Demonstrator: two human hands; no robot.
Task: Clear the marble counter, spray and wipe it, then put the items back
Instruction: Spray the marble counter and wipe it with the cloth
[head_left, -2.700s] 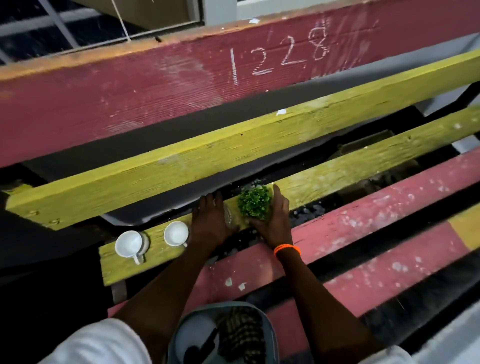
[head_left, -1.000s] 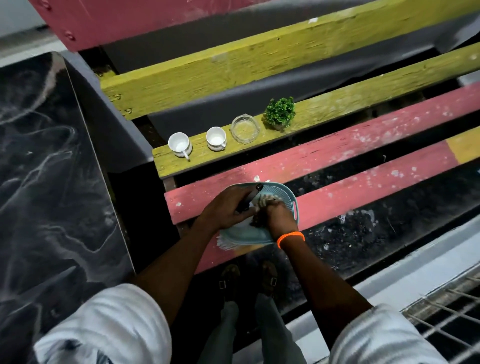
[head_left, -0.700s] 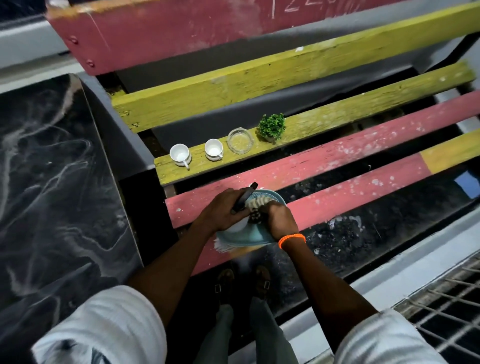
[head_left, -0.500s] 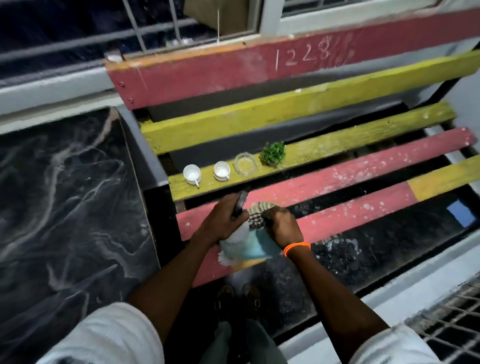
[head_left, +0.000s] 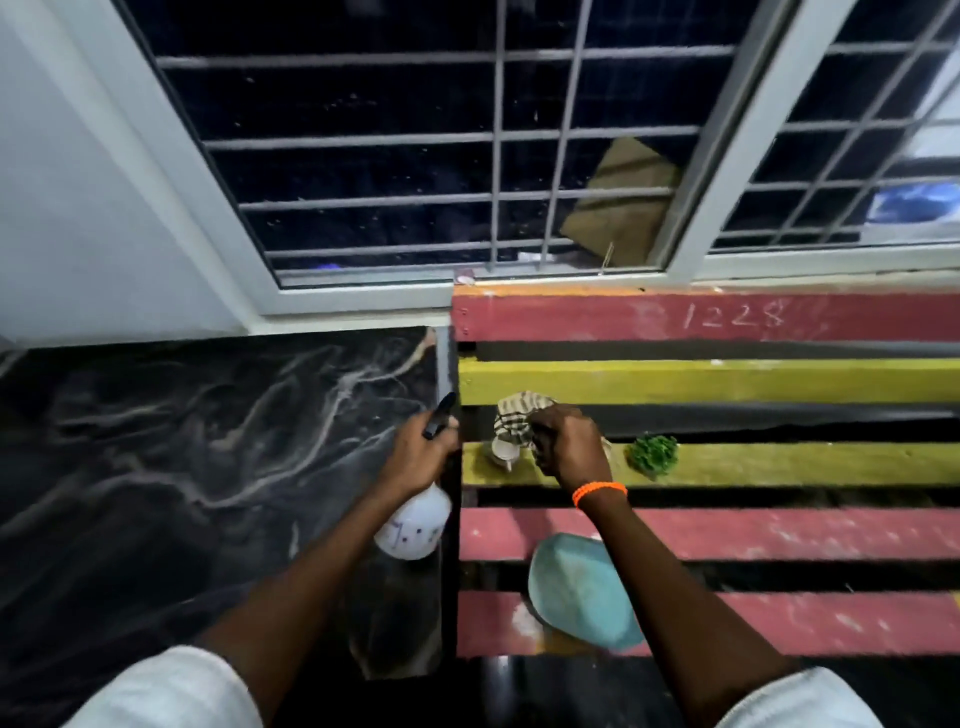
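Observation:
The black marble counter (head_left: 197, 467) with pale veins fills the left half, bare of items. My left hand (head_left: 418, 454) grips a white spray bottle (head_left: 413, 527) with a black trigger head, held over the counter's right edge. My right hand (head_left: 569, 447) is closed on a striped cloth (head_left: 514, 415), raised above the yellow plank. A white cup (head_left: 501, 453) stands on that plank (head_left: 779, 465) just left of my right hand, and a small green plant (head_left: 653, 454) stands to its right. Any other cup and the glass dish are hidden behind my hand.
A teal basket (head_left: 576, 592) lies empty on the red planks (head_left: 779, 535) of the slatted bench below my right arm. A barred window (head_left: 467, 156) runs along the back wall. Dark gaps separate the planks.
Both hands lifted out of the teal basket, the left with the spray bottle and the right with the cloth, and moved up and left toward the counter. The view swung upward to the window.

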